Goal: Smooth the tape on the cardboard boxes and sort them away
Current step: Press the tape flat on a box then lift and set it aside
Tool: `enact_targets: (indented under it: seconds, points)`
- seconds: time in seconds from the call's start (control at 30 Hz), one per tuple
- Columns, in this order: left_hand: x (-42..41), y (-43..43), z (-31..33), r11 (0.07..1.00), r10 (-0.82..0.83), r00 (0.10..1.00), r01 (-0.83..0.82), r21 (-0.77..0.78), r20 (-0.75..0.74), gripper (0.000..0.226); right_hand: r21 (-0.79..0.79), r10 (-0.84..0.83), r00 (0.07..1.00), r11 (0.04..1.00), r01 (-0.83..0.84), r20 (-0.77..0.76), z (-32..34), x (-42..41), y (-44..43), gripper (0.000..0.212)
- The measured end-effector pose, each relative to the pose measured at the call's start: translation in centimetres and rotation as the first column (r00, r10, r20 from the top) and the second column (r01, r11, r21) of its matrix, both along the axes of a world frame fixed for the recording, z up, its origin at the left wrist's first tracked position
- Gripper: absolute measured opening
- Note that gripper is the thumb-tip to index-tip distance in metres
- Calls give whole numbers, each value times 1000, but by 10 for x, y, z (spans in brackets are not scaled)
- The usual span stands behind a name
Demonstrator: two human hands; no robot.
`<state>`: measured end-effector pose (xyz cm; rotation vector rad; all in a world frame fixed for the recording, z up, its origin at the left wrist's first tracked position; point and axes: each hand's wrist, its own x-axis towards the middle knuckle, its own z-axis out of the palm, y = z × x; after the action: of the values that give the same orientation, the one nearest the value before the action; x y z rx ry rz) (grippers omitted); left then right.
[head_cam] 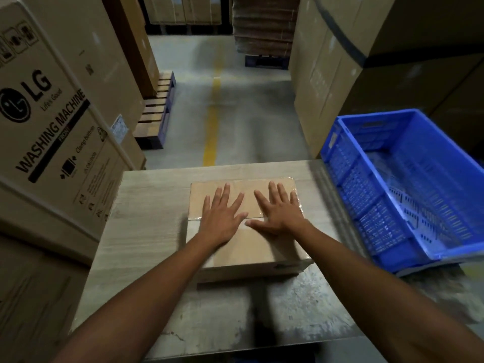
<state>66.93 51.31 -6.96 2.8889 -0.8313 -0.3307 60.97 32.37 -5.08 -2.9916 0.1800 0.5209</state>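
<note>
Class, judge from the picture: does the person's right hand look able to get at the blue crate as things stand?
Probably yes. The right hand lies flat on the cardboard box, holding nothing, and the blue crate stands open-topped just to its right with nothing between them.

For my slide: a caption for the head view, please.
Left hand and right hand press a taped brown cardboard box beside a blue plastic crate.

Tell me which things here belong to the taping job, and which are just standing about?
Job: cardboard box, its tape, left hand and right hand pressed flat on it; probably the blue crate, for sorting.
Standing about: washing machine carton, wooden pallet, stacked cartons.
</note>
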Motion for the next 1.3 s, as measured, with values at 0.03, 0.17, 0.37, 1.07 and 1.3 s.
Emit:
enact_targets:
  seconds: [0.03,0.17,0.37,1.07,1.3]
  points:
    - [1,-1,3,1000,-1,1000,1,-2,-19,65,15,4,1000,1000,-4,-23,5,3,-2,102]
    - [-5,5,16,999,-31,998,31,-13,-54,64,53,0,1000,999,-2,28,15,-10,-4,93]
    - [-49,34,8,997,-49,996,44,-66,-79,59,44,-64,996,997,61,67,-1,-56,12,101]
    - [-56,25,9,933,357,934,-355,-56,19,80,223,-348,932,921,321,99,-1,-70,12,118]
    - [-32,14,23,749,615,773,-634,-190,-155,101,480,-626,770,716,507,120,2,-57,8,118]
